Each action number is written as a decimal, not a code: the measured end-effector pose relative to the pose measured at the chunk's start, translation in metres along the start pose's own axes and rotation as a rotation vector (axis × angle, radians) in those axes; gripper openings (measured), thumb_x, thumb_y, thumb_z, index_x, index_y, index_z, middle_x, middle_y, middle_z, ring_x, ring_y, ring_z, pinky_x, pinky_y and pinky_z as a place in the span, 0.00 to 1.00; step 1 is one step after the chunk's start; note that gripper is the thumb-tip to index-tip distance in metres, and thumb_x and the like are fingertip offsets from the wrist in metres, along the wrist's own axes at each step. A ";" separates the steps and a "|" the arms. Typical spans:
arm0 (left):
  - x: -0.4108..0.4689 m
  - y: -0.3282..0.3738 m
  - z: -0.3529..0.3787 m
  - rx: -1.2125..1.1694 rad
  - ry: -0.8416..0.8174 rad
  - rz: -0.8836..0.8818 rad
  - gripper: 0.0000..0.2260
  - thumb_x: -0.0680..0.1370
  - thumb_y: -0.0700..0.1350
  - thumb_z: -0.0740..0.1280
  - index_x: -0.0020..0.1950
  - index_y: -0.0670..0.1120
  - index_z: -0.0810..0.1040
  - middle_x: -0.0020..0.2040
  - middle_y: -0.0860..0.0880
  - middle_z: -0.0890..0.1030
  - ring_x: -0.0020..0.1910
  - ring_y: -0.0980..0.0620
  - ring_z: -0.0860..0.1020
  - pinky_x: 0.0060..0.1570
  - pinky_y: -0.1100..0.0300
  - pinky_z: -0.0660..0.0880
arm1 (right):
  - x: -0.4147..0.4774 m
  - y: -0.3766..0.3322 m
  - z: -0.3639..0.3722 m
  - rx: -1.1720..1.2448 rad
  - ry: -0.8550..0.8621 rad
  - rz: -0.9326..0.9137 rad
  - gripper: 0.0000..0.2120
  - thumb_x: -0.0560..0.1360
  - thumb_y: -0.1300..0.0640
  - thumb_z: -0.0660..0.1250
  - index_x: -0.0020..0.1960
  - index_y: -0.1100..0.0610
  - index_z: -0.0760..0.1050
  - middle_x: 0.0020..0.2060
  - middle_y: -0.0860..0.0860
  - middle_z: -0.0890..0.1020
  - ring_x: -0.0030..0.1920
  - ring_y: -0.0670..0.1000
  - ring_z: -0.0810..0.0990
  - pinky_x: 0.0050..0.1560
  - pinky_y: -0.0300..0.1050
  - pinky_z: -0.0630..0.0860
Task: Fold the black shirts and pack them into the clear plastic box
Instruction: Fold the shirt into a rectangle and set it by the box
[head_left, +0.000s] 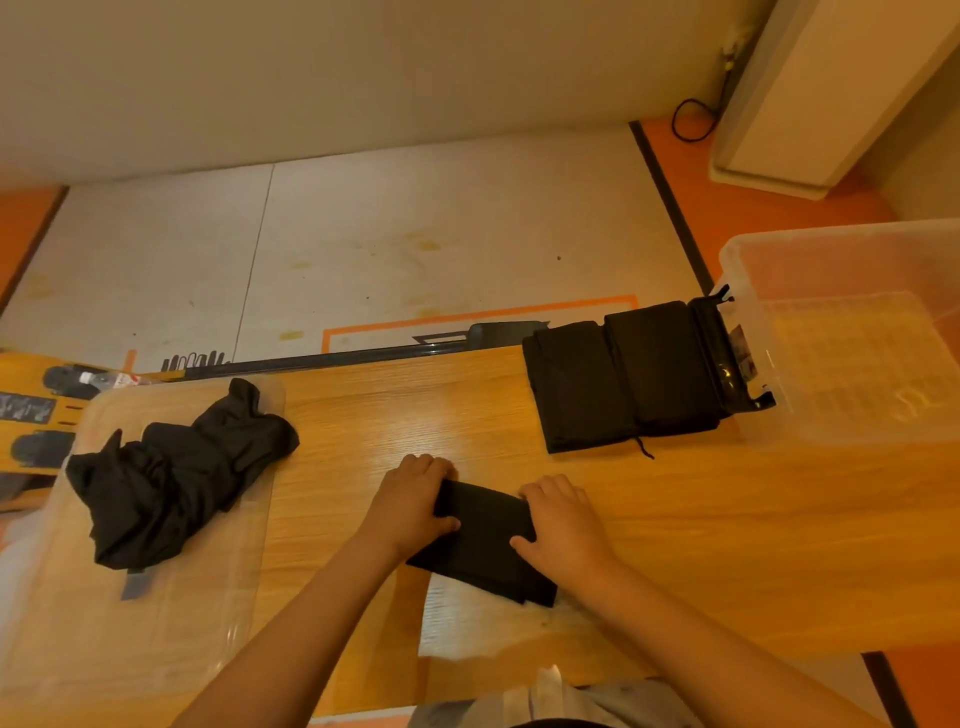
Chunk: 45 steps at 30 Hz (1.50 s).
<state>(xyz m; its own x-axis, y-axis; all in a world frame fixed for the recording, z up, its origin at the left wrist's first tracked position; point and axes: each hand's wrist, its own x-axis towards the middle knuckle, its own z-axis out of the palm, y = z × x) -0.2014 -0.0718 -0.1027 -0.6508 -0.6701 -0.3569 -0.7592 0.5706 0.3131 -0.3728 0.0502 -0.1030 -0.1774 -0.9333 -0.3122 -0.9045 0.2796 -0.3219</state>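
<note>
A folded black shirt (483, 545) lies on the wooden table (727, 545) in front of me. My left hand (413, 501) holds its left edge, thumb on top and fingers curled over the far corner. My right hand (563, 522) grips its right edge with curled fingers. Folded black shirts (618, 374) lie in a row at the table's far right, next to the clear plastic box (852, 332). A crumpled heap of black shirts (176, 473) sits on a clear lid (156, 623) at the left.
The box's black latch (727, 358) faces the folded row. A white paper (467, 623) lies under the shirt's near edge. A yellow board with black shapes (36, 415) sits beyond the table's left end. Floor lies past the far edge.
</note>
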 end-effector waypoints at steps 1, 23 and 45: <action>0.002 0.000 -0.003 0.005 -0.029 -0.048 0.24 0.71 0.56 0.73 0.64 0.51 0.71 0.59 0.52 0.74 0.59 0.51 0.70 0.56 0.58 0.68 | 0.002 -0.002 -0.001 0.008 -0.023 0.002 0.23 0.75 0.47 0.66 0.68 0.52 0.68 0.62 0.49 0.72 0.64 0.50 0.67 0.65 0.43 0.64; 0.150 0.095 -0.113 -1.104 -0.106 -0.163 0.18 0.78 0.43 0.69 0.66 0.50 0.70 0.49 0.49 0.79 0.47 0.52 0.80 0.38 0.62 0.79 | 0.018 0.034 -0.069 1.345 0.500 0.692 0.19 0.76 0.56 0.69 0.65 0.54 0.70 0.53 0.47 0.75 0.52 0.46 0.74 0.39 0.32 0.71; 0.205 0.115 -0.067 -0.645 0.149 -0.059 0.09 0.79 0.41 0.67 0.58 0.45 0.73 0.54 0.45 0.80 0.55 0.47 0.78 0.46 0.65 0.71 | 0.027 0.061 -0.062 0.919 0.470 0.729 0.15 0.77 0.50 0.67 0.56 0.53 0.63 0.33 0.49 0.78 0.31 0.46 0.80 0.32 0.46 0.79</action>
<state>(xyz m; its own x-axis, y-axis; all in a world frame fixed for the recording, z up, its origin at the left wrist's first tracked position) -0.4218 -0.1757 -0.0806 -0.5655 -0.7765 -0.2781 -0.6075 0.1641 0.7772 -0.4568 0.0278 -0.0757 -0.8110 -0.4342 -0.3920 0.0298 0.6385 -0.7690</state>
